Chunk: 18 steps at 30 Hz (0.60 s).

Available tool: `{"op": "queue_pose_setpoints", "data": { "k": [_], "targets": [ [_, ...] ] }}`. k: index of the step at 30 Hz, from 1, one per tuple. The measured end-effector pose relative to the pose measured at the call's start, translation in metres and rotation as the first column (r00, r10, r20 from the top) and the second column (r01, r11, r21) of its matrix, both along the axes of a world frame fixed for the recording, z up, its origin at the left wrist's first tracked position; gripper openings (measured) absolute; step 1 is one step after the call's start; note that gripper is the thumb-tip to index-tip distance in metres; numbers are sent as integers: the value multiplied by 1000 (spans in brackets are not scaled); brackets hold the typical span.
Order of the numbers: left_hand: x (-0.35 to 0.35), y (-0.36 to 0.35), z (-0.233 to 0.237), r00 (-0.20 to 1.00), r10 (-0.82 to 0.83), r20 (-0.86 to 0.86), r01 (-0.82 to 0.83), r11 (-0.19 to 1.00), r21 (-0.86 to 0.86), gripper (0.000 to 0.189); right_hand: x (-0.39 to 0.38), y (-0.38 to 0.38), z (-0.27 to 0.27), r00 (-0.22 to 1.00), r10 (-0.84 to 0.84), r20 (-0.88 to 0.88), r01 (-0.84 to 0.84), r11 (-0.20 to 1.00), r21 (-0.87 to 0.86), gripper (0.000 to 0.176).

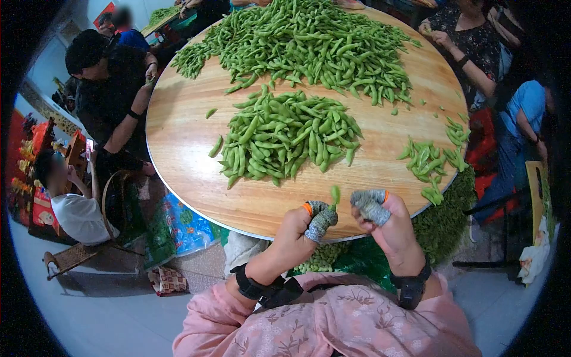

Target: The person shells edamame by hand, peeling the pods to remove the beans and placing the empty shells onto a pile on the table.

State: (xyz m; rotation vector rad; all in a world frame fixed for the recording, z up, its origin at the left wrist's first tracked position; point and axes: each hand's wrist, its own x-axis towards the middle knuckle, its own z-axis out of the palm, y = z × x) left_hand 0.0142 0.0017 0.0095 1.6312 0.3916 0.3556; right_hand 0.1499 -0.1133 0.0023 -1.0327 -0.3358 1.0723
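My left hand (303, 229), with grey finger covers on thumb and finger, pinches a green pod (335, 194) that stands upright above the fingertips. To its right, my right hand (383, 220) is curled closed in similar covers, apart from the left one; what its fingers hold, if anything, is hidden. Both hands are over the near edge of the round wooden table (196, 149). Just beyond them lies a pile of green pods (285, 137), with a larger heap (315, 47) behind it.
Leafy green pieces (425, 160) lie at the table's right side. Green trimmings (446, 226) are heaped below that edge. One person (107, 89) works at the left and another (470, 47) at the upper right. A wicker chair (83, 253) stands at lower left.
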Motion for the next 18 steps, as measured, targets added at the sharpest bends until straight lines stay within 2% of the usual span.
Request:
{"op": "queue_pose_setpoints", "data": {
  "k": [2, 3, 5, 6, 8, 9, 11, 14, 18],
  "targets": [
    [-1, -1, -3, 1000, 6, -6, -5, 993, 121, 19, -6, -6, -1, 983, 117, 145, -117, 993, -5, 11],
    [0, -2, -3, 1000, 3, -7, -2, 993, 120, 19, -7, -6, 0, 983, 114, 144, -114, 993, -5, 11],
    [1, -6, -2, 1000, 18, -5, -15, 927, 374, 10, -9, -6, 4, 956, 154, 248, -157, 988, -7, 10],
    [1, -6, 1, 1000, 16, -5, -12, 927, 374, 10, -10, -6, 6, 957, 152, 248, -155, 988, -6, 10],
    [0, -4, 5, 993, -120, 0, 117, 965, 236, 11, -11, -6, 10, 950, 142, 280, -150, 989, 7, 11],
    [-1, 0, 4, 993, -119, -1, 116, 965, 235, 11, -11, -6, 12, 950, 143, 279, -151, 989, 6, 11],
    [-4, 6, 3, 963, -257, -79, 248, 963, -104, 12, -12, -6, 15, 957, 159, 244, -169, 985, 23, 10],
    [-4, 4, 6, 969, -248, -16, 241, 953, -186, 13, -12, -9, 18, 962, 194, 189, -200, 980, 13, 11],
    [-4, 5, 1, 962, -274, 5, 272, 952, -143, 15, -11, -10, 18, 957, 214, 196, -219, 976, 3, 11]
  ]
}}
